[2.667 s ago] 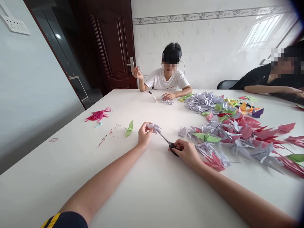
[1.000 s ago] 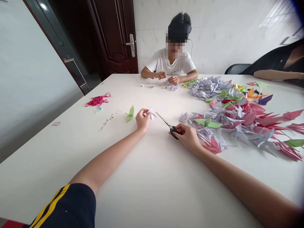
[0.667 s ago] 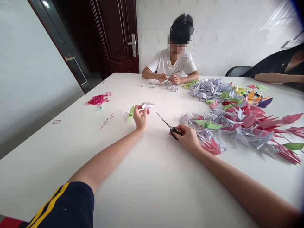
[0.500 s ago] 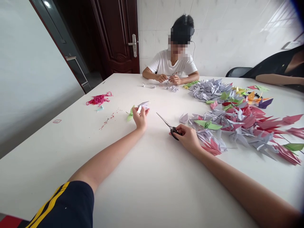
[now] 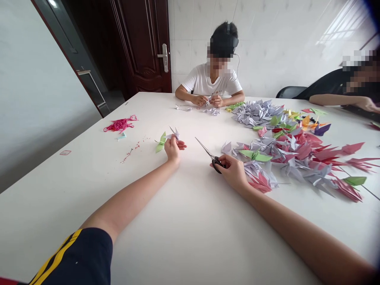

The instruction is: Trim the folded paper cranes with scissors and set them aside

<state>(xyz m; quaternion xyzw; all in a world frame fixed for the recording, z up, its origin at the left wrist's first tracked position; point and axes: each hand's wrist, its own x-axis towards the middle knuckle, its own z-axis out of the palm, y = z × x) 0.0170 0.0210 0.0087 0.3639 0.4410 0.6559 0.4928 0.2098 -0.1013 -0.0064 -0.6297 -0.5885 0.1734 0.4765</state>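
A small pale folded paper crane (image 5: 173, 134) is pinched between thumb and fingers of the left hand (image 5: 173, 147), lifted just off the table (image 5: 178, 237) toward its left-middle part, right beside a green paper crane (image 5: 160, 143) lying flat. The left hand is closed around the pale crane; only its wing tips are seen above the fingers. A pair of scissors (image 5: 209, 153) with black handles is gripped by the right hand (image 5: 233, 171), fingers curled shut through the loops, blades nearly closed and pointed toward the left hand, well apart from the crane. The crane is judged very light, thin and easily crushed or torn; it is best held at the thick folded body, not by wings or tips. The scissors are stiff and sharp, taken by the handles. Counted: one crane in hand, one green one beside it, one pair of scissors, one red tangle of thread (image 5: 120, 124) near the left edge. A big pile of paper cranes (image 5: 285, 152), too many to count, is spread toward the right edge. Two other people are seated, one at the far edge, one at the far right corner.
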